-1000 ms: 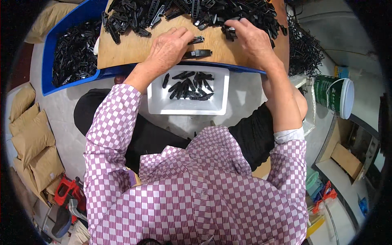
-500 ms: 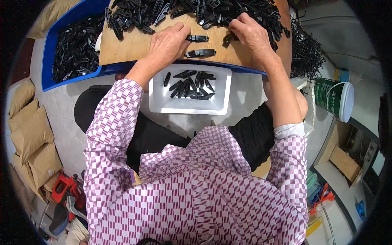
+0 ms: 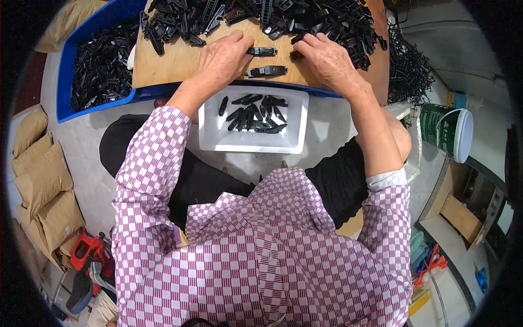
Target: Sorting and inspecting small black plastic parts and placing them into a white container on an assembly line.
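Observation:
On the wooden board, my left hand is closed with its fingertips at the end of a slim black plastic part. A similar black part lies flat on the board just nearer to me. To the right, my right hand has its fingers bent together on a small dark plastic piece, mostly hidden by the fingers. Just beyond both hands spreads a heap of loose black plastic parts.
Below the board's near edge stands a white tub with several black parts inside. A blue bin full of black pieces is at the left. Thin black pieces pile up at the right, near a green bucket. Brown sacks lie far left.
My right hand has moved slightly left and nearer to me, away from the heap, and the dark piece at its fingers has shifted left with it. My left hand has barely moved.

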{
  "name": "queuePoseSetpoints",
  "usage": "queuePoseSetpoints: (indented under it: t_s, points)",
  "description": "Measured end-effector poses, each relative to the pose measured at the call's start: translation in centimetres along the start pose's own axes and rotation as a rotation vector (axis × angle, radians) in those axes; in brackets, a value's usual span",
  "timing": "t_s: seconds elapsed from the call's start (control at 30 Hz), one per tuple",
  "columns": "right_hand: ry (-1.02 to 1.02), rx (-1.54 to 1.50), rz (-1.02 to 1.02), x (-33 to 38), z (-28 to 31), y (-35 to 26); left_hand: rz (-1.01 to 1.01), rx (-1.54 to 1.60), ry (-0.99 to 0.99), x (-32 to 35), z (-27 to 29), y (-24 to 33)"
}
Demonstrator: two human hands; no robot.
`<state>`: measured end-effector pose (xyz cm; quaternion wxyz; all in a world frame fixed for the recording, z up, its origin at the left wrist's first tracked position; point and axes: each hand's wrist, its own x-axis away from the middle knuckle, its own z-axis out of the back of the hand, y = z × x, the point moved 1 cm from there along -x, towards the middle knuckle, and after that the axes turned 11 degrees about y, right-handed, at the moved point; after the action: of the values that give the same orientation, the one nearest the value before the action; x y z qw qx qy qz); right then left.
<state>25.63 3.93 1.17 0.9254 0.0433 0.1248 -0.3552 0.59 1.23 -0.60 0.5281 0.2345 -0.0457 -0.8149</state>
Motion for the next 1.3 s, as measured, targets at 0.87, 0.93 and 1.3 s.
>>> queuePoseSetpoints:
  t_s: [0.87,0.93,1.3]
  points:
    - [0.166,-0.096,-0.078,0.2,-1.0,-1.3,0.021,0.080,-0.070,-0.3,0.4,1.0]
    - [0.173,-0.103,-0.079,0.0,-1.1,-1.2,0.021,0.077,-0.071,-0.2,0.4,1.0]
    - [0.176,-0.246,-0.081,-0.8,-0.7,-1.9,-0.002,0.105,-0.046,-0.4,0.2,0.9]
